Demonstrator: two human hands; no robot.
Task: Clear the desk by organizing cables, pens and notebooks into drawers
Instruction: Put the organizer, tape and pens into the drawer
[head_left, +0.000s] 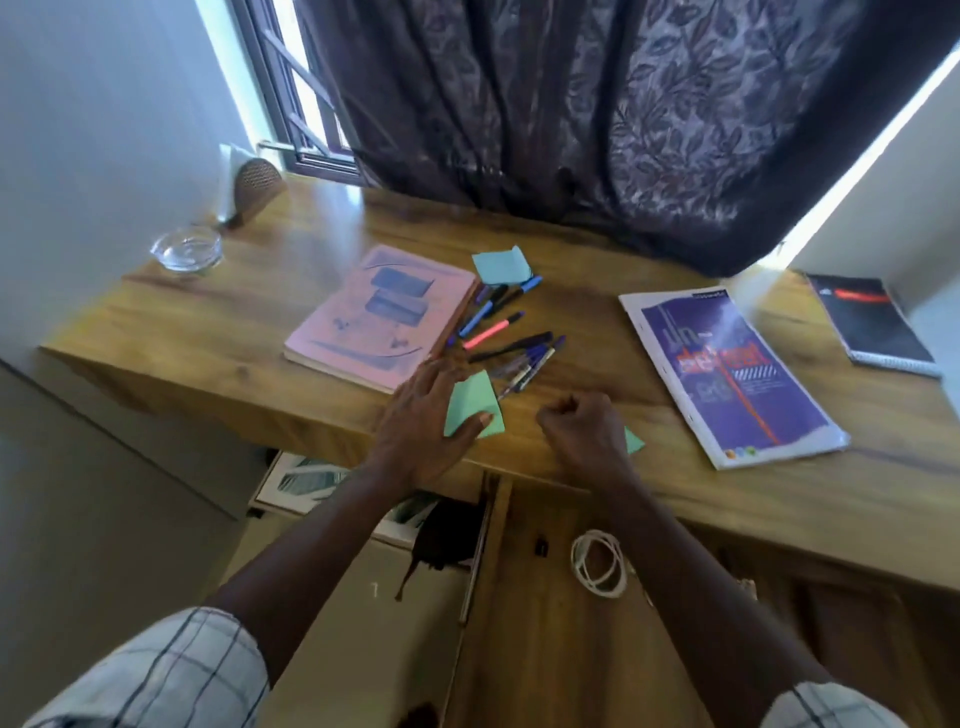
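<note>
Wooden desk (218, 322) with scattered pens (506, 332); left hand (426, 415) flat, holding nothing, right hand (582, 426) fisted, contents unclear.

A pink notebook (382, 314) lies flat on the desk, with a bunch of pens (506, 332) scattered just beside it. A purple notebook (730, 376) and a black notebook (872, 325) lie further right. A white cable (597, 569) sits coiled in the open drawer (545, 649).

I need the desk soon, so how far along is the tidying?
Done: a coiled white cable lies in the open drawer. In hand: the left hand rests on a green paper; the right hand is fisted beside it. Left: the pens, pink notebook, purple book and black notebook.
</note>
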